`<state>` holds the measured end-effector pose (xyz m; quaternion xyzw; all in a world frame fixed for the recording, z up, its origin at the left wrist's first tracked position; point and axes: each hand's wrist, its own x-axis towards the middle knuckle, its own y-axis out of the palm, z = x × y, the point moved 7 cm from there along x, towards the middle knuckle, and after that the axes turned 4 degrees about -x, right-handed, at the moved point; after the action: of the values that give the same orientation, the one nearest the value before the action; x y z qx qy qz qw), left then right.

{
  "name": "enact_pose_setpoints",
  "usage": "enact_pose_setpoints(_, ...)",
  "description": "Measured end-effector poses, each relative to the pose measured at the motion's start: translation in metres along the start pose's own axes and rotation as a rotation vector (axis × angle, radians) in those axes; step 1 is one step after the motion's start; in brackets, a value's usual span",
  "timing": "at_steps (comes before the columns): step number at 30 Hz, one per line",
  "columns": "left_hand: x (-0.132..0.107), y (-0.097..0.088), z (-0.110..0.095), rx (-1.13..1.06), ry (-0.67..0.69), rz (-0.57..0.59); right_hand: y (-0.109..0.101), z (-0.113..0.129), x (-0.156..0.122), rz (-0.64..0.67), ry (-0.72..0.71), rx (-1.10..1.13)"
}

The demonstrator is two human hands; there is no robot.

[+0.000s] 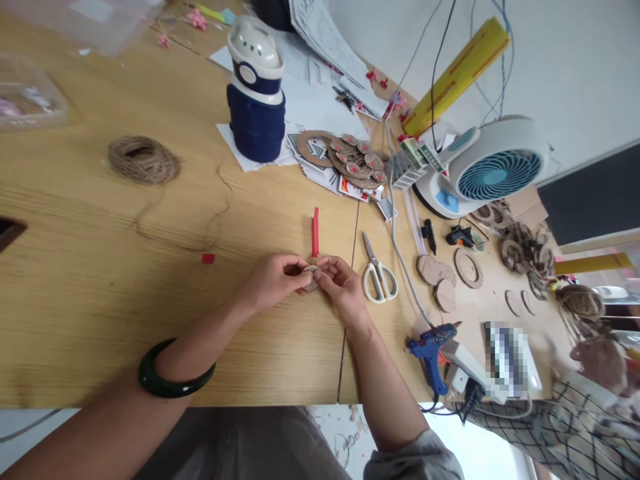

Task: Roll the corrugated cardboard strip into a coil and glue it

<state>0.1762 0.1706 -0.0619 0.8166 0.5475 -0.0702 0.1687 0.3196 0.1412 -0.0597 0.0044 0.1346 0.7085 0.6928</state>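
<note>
My left hand [283, 277] and my right hand [341, 283] meet over the front of the table. Pinched between the fingertips of both is a small cardboard disc [312, 269] with a ribbed, twine-like edge; fingers cover much of it. Just beyond the fingers lies a narrow red strip [315, 230]. White-handled scissors [379, 277] rest to the right of my right hand, blades pointing away. A small red square [208, 258] sits left of my left hand, near a loose tail of the twine coil [144, 160].
A blue glue gun [431, 353] stands at the right front, its cord by the edge. Cardboard rings [469, 268] and discs lie to the right. At the back are a blue-and-white bottle [257, 93], a pile of decorated discs [356, 160] and a fan [493, 167]. A grey cable crosses the table.
</note>
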Motion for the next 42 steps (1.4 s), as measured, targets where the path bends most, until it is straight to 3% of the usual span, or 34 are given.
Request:
enact_pose_setpoints(9, -0.002, -0.003, -0.005, -0.214, -0.051, -0.061, -0.01, 0.004, 0.006, -0.18, -0.099, -0.029)
enact_pose_setpoints(14, -0.001, -0.006, -0.003, -0.126, 0.026, -0.068, -0.008, 0.013, 0.0, -0.258, -0.203, -0.163)
enact_pose_setpoints(20, 0.0, -0.005, -0.004, -0.118, 0.042, -0.027, -0.005, 0.011, 0.0, -0.246, -0.188, -0.111)
enact_pose_setpoints(28, -0.003, -0.007, -0.014, -0.064, 0.047, -0.073, 0.0, -0.001, 0.004, -0.075, -0.027, 0.078)
enact_pose_setpoints(42, -0.007, -0.006, -0.014, -0.251, -0.034, -0.079, 0.0, 0.001, 0.004, -0.046, -0.023, 0.132)
